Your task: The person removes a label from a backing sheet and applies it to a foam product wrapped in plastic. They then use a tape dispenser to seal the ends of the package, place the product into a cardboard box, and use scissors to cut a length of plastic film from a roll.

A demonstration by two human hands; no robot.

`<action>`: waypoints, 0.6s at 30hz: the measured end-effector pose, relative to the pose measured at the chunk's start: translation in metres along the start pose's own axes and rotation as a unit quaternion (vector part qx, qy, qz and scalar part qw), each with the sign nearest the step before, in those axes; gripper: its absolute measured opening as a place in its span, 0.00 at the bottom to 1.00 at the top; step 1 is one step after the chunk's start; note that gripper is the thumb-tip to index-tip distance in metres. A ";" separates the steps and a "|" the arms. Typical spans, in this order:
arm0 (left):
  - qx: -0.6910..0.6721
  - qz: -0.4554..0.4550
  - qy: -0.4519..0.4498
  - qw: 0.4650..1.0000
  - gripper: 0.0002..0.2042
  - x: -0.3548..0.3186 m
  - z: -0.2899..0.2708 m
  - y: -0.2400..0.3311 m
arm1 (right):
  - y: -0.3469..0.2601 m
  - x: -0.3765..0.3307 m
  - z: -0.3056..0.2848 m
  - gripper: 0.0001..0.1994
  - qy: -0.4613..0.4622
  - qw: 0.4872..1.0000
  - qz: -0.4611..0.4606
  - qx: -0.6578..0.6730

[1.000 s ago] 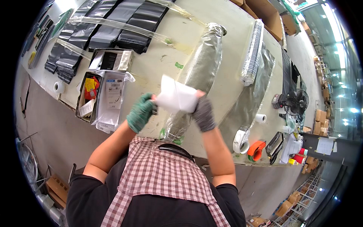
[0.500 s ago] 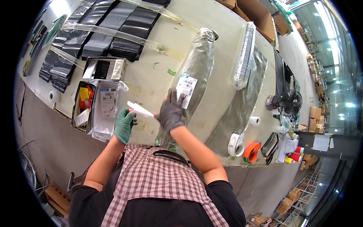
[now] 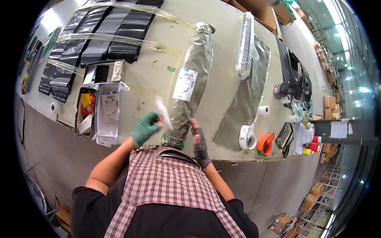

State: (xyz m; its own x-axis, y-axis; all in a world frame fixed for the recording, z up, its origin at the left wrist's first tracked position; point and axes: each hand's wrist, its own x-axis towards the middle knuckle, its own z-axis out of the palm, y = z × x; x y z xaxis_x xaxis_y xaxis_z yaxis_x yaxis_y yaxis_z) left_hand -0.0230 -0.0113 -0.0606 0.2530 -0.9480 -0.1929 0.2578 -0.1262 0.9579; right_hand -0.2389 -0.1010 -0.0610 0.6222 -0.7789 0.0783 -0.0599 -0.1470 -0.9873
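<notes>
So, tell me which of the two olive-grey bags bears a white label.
The left bag, nearer the left hand: a white label is on it. The right bag, by the wrapped roll, shows none.

- Saw two gloved hands (image 3: 146, 129) (image 3: 201, 146).
- Counted one labelled grey bundle (image 3: 196, 51).
- Found one blurry white slip (image 3: 163, 112).
- Spotted two little white rolls (image 3: 55, 107) (image 3: 263, 110).
- Counted three long clear strips (image 3: 135, 6) (image 3: 103, 37) (image 3: 65, 66).
- Saw one orange tape holder (image 3: 265, 144).
- Noticed two red spools (image 3: 316, 139) (image 3: 314, 148).

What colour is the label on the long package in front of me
The label is white with dark print, clearest in the head view.
</notes>
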 end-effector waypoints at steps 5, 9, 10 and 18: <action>0.287 0.191 -0.313 0.885 0.12 0.008 0.081 0.020 | -0.039 -0.045 -0.042 0.21 -0.004 0.970 0.235 -0.057; 0.129 -0.044 -0.124 0.983 0.21 0.018 0.049 0.022 | 0.023 -0.182 -0.120 0.20 0.046 0.847 0.387 -0.362; 0.118 -0.062 -0.040 0.990 0.26 0.025 0.025 0.004 | 0.019 -0.220 -0.113 0.25 -0.070 0.745 0.415 -0.517; -0.110 -0.405 -0.064 0.905 0.31 0.031 0.072 -0.034 | 0.064 -0.101 -0.022 0.37 0.145 0.974 0.171 -0.035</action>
State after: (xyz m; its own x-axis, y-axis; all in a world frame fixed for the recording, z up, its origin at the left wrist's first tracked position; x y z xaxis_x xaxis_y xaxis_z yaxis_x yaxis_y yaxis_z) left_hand -0.0910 -0.0577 -0.0843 -0.2096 -0.5986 -0.7731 0.4939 -0.7472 0.4447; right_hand -0.3226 -0.0453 -0.1286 0.3102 -0.9275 -0.2087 -0.2844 0.1189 -0.9513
